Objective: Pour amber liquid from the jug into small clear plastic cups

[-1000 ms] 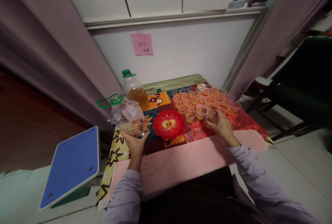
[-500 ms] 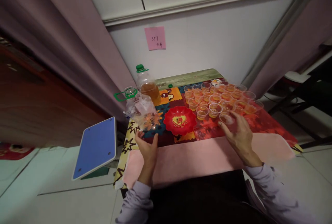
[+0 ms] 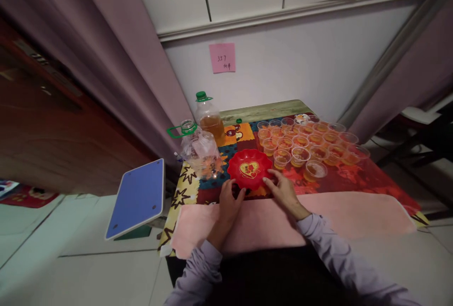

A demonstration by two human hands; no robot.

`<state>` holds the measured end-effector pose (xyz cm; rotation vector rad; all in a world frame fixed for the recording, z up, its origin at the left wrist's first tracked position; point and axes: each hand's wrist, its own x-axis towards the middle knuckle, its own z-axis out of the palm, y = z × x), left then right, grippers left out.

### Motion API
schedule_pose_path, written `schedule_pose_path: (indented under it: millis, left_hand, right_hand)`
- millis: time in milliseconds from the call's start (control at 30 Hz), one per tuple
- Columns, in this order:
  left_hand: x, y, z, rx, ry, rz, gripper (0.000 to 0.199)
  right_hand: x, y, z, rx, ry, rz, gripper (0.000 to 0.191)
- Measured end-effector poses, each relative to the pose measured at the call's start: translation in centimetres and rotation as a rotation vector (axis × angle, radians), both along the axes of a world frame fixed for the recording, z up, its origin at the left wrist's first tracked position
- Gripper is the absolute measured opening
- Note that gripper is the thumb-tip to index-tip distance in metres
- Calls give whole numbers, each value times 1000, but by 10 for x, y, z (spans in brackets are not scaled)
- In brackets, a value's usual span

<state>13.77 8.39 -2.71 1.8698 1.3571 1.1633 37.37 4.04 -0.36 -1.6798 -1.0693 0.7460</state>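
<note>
A red scalloped plate (image 3: 249, 169) with a gold heart in its middle lies flat on the table. My left hand (image 3: 230, 200) is at its near left edge, thumb and fingers apart. At the near right rim is my right hand (image 3: 283, 192), fingers spread and the tips touching or nearly touching the plate. Neither hand has lifted it. Rows of clear plastic cups (image 3: 300, 155) with amber liquid fill the right side. The nearest cup (image 3: 315, 170) stands a little in front of the others.
On the left stand an uncapped clear jug (image 3: 201, 150) with a green handle and a green-capped jug (image 3: 211, 124) holding amber liquid. A green cap (image 3: 239, 121) lies behind the plate. A pink cloth (image 3: 339, 214) covers the table's front edge. A blue board (image 3: 138, 197) stands left.
My right hand has let go of the nearest cup and moved left to the plate's rim. My left hand has shifted right, from beside the uncapped jug to the plate.
</note>
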Motion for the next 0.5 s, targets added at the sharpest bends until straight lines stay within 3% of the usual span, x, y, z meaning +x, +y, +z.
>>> schedule_pose_path:
  millis: [200, 500]
  left_hand:
    - [-1, -15, -9, 11, -20, -16, 41]
    - [2, -4, -16, -2, -3, -6, 48]
  right_hand:
    - [-5, -12, -14, 92, -4, -60, 67]
    - [-16, -13, -30, 95, 148, -19, 75]
